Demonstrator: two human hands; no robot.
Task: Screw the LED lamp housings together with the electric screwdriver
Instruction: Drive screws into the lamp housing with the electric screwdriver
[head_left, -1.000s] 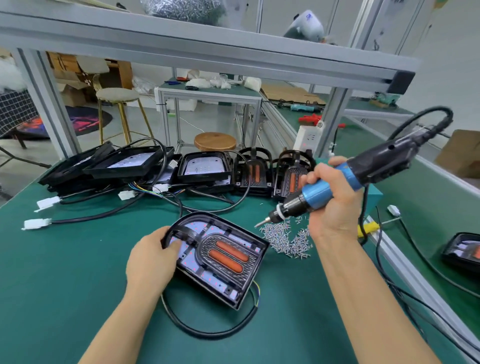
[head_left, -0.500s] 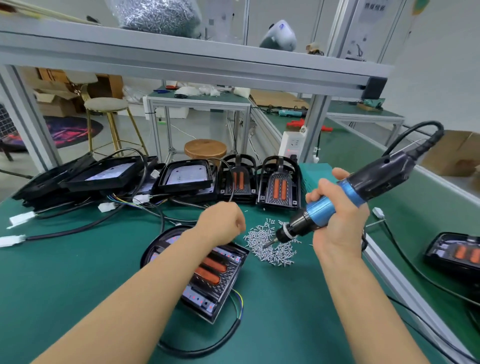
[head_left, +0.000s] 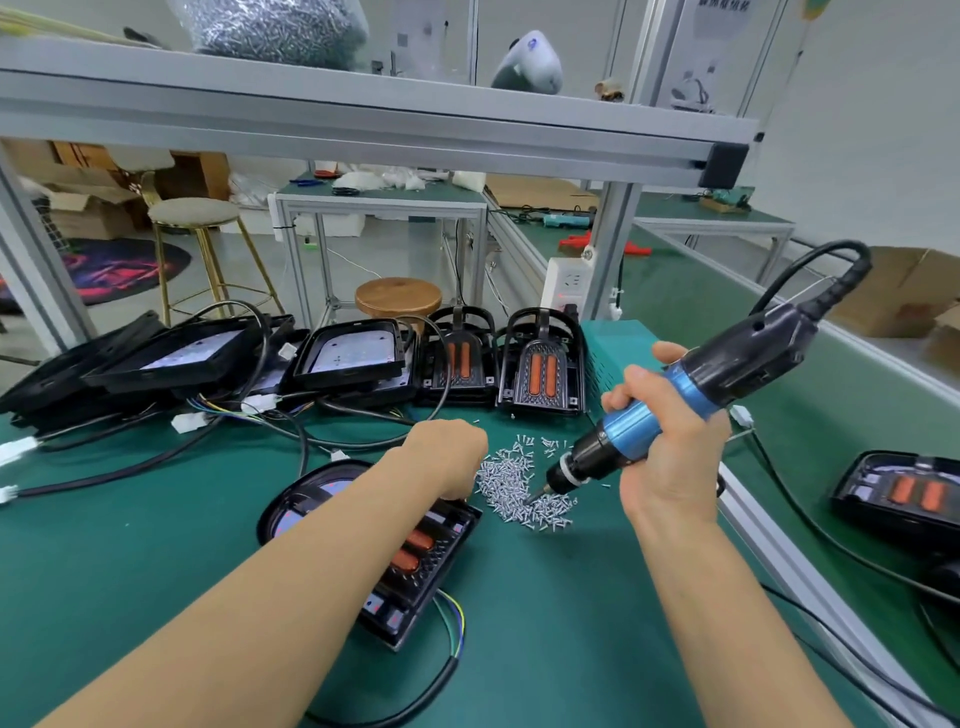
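A black LED lamp housing (head_left: 422, 552) with two orange inserts lies on the green mat, partly hidden under my left forearm. My left hand (head_left: 445, 453) hangs knuckles-up at the left edge of a pile of small silver screws (head_left: 506, 486); its fingers curl downward out of sight. My right hand (head_left: 670, 462) grips the blue and black electric screwdriver (head_left: 685, 402), tilted down to the left. The bit tip rests in the screw pile.
Several more housings (head_left: 540, 369) and open lamp trays (head_left: 350, 358) with black cables line the back of the bench. A teal power box (head_left: 615, 340) stands behind my right hand. Another housing (head_left: 904, 493) lies beyond the rail at the right.
My left hand left the housing and moved right to the screw pile. The screwdriver came down until its tip dipped into the screws.
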